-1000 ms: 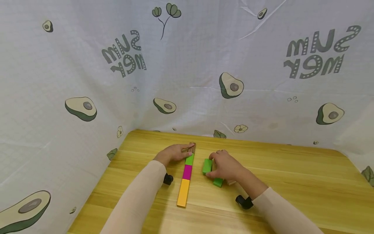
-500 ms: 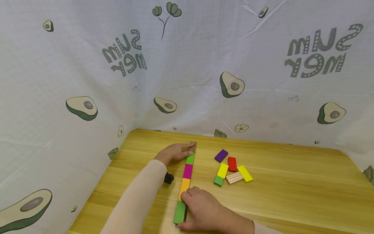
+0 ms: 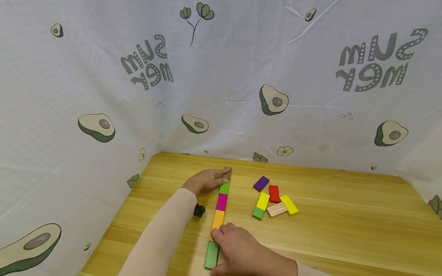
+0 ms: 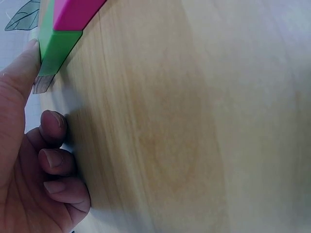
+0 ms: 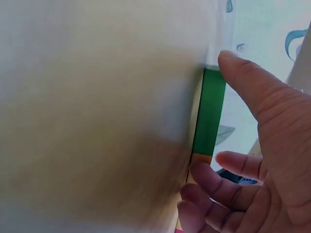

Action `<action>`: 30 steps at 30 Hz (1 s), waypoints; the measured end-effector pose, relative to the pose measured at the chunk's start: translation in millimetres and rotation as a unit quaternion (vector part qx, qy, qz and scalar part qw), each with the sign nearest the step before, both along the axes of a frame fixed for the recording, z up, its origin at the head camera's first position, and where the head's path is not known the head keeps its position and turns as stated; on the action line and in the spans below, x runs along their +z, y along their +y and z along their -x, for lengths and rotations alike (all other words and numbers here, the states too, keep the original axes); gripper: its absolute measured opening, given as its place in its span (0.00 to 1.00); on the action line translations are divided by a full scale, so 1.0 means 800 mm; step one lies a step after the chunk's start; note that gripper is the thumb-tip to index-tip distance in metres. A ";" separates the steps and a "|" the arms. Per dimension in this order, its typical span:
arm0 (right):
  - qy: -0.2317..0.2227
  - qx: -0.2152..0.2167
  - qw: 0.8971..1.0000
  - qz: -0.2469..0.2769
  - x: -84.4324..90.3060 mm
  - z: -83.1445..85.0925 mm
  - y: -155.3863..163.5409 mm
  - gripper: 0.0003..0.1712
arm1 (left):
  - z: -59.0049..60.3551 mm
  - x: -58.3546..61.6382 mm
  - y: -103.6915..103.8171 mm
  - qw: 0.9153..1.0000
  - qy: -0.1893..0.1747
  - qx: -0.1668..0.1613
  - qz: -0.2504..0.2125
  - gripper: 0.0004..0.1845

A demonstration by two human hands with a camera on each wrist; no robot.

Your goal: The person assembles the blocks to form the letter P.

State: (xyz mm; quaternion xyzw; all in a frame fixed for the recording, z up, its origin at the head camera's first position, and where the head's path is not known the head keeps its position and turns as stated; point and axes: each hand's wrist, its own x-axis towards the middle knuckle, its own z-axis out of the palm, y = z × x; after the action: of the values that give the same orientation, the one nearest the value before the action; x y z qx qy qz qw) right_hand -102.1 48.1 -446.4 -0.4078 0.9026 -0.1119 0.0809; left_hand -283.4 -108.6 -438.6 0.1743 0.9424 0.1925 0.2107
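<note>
One long row of flat blocks (image 3: 218, 216) runs down the desk (image 3: 345, 230) centre: 5 w/ wood tip, green, magenta, orange, green. 6 loose blocks (image 3: 272, 199) lie right of it: purple, red, 2 yellow, green, wood. Right hand (image 3: 241, 251) fingers straight vs near green block (image 3: 211, 255); left hand (image 3: 207, 179) fingers relaxed at far end.

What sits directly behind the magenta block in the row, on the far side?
A green rectangular block lies behind the magenta block, then a plain wooden block, mostly covered by the left hand; its far end cannot be seen.
</note>
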 end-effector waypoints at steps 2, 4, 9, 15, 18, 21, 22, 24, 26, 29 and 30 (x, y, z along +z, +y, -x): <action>-0.020 -0.015 1.000 0.005 -0.001 0.003 0.000 0.44 | 0.000 0.000 0.000 1.000 0.001 -0.001 -0.001 0.29; -0.030 -0.026 0.999 0.014 -0.003 0.005 0.001 0.47 | 0.000 0.000 0.000 1.000 0.002 -0.002 -0.002 0.29; -0.041 -0.037 0.998 0.028 -0.004 0.009 0.002 0.52 | 0.000 -0.001 0.000 1.000 0.005 -0.005 0.002 0.28; -0.047 -0.041 0.998 0.026 -0.004 0.008 0.000 0.55 | -0.001 0.002 0.000 1.000 0.005 -0.006 0.001 0.28; -0.069 -0.040 0.996 0.031 -0.003 0.011 0.002 0.56 | -0.002 0.003 -0.001 1.000 0.003 -0.007 -0.005 0.28; -0.092 -0.057 0.993 0.038 0.003 0.019 0.010 0.56 | -0.002 0.002 -0.001 1.000 0.002 -0.008 -0.007 0.28; -0.093 -0.065 0.992 0.046 0.005 0.025 0.015 0.54 | -0.001 0.002 -0.001 1.000 0.003 -0.007 -0.006 0.28; -0.070 -0.090 0.992 0.059 0.010 0.041 0.028 0.50 | -0.001 0.001 -0.001 1.000 0.003 -0.006 -0.002 0.28; -0.026 -0.126 0.989 0.077 0.015 0.064 0.045 0.44 | -0.001 0.000 -0.002 1.000 0.001 -0.001 0.002 0.28; 0.052 -0.188 0.976 0.091 0.017 0.105 0.080 0.33 | -0.001 0.000 -0.001 1.000 -0.004 0.003 0.007 0.29; 0.068 -0.209 0.971 0.092 0.017 0.119 0.092 0.30 | -0.001 -0.001 -0.001 1.000 -0.004 0.004 0.008 0.29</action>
State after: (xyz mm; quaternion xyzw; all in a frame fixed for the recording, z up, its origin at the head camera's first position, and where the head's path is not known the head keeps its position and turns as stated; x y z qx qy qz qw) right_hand -197.3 121.9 -433.1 -0.2225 0.9569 -0.1813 -0.0434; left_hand -282.6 -109.4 -439.0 0.1682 0.9438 0.1862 0.2152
